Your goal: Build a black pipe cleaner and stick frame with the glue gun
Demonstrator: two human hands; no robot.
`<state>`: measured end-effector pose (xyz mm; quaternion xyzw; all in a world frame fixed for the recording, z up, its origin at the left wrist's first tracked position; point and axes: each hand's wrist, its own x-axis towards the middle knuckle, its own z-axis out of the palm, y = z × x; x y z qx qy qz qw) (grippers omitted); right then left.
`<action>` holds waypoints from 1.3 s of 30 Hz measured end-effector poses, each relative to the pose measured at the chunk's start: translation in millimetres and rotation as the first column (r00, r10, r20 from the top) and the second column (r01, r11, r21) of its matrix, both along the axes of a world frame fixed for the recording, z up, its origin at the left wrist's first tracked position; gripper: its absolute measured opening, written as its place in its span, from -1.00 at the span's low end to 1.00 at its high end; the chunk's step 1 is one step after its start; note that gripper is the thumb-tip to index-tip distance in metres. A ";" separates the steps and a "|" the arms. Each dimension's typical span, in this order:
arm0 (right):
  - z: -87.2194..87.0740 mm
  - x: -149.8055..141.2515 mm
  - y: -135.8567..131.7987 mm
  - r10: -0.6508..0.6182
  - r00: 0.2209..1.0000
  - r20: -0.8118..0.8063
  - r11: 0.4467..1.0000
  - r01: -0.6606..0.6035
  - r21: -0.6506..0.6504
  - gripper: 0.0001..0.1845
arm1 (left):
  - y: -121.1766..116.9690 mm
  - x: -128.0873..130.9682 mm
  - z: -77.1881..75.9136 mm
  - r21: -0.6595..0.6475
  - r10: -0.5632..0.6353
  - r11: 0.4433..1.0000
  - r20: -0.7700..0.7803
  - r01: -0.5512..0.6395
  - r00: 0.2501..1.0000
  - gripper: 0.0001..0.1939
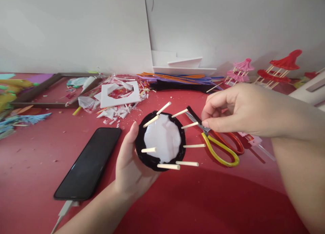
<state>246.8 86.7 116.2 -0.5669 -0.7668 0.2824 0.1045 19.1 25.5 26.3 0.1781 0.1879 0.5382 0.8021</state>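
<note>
My left hand (130,168) grips a round black disc (160,141) from behind and below; the disc has a white centre and several short wooden sticks standing out of its rim. My right hand (235,109) reaches in from the right, thumb and forefinger pinched on the outer end of one stick (190,125) at the disc's upper right. A black pipe cleaner (194,115) lies just behind that stick. Red-and-yellow-handled scissors (220,146) lie on the red table (203,200) under my right hand.
A black phone (90,163) with a cable lies left of the disc. Behind are white foam scraps (119,95), a bundle of coloured pipe cleaners (177,80), a dark frame (38,92), and small pink (240,70) and red (279,68) tiered pagoda models at back right.
</note>
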 end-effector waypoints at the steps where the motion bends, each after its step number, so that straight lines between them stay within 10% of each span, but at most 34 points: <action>1: -0.1 0.2 -0.1 -0.007 1.000 0.001 1.000 0.007 0.000 -0.89 | -0.3 0.2 -0.2 0.002 0.006 1.000 0.003 -0.006 1.000 -0.65; 25: -3.8 0.5 -0.2 0.080 0.996 -0.050 0.992 -0.074 0.105 -0.91 | 0.3 2.3 -1.8 0.054 0.000 0.999 0.057 -0.003 0.998 -0.67; 39: -5.4 -6.8 -7.2 0.241 0.905 -0.350 0.896 -0.069 0.439 -0.87 | 5.9 -7.9 0.1 -0.265 0.013 0.964 0.005 -0.011 1.000 -0.49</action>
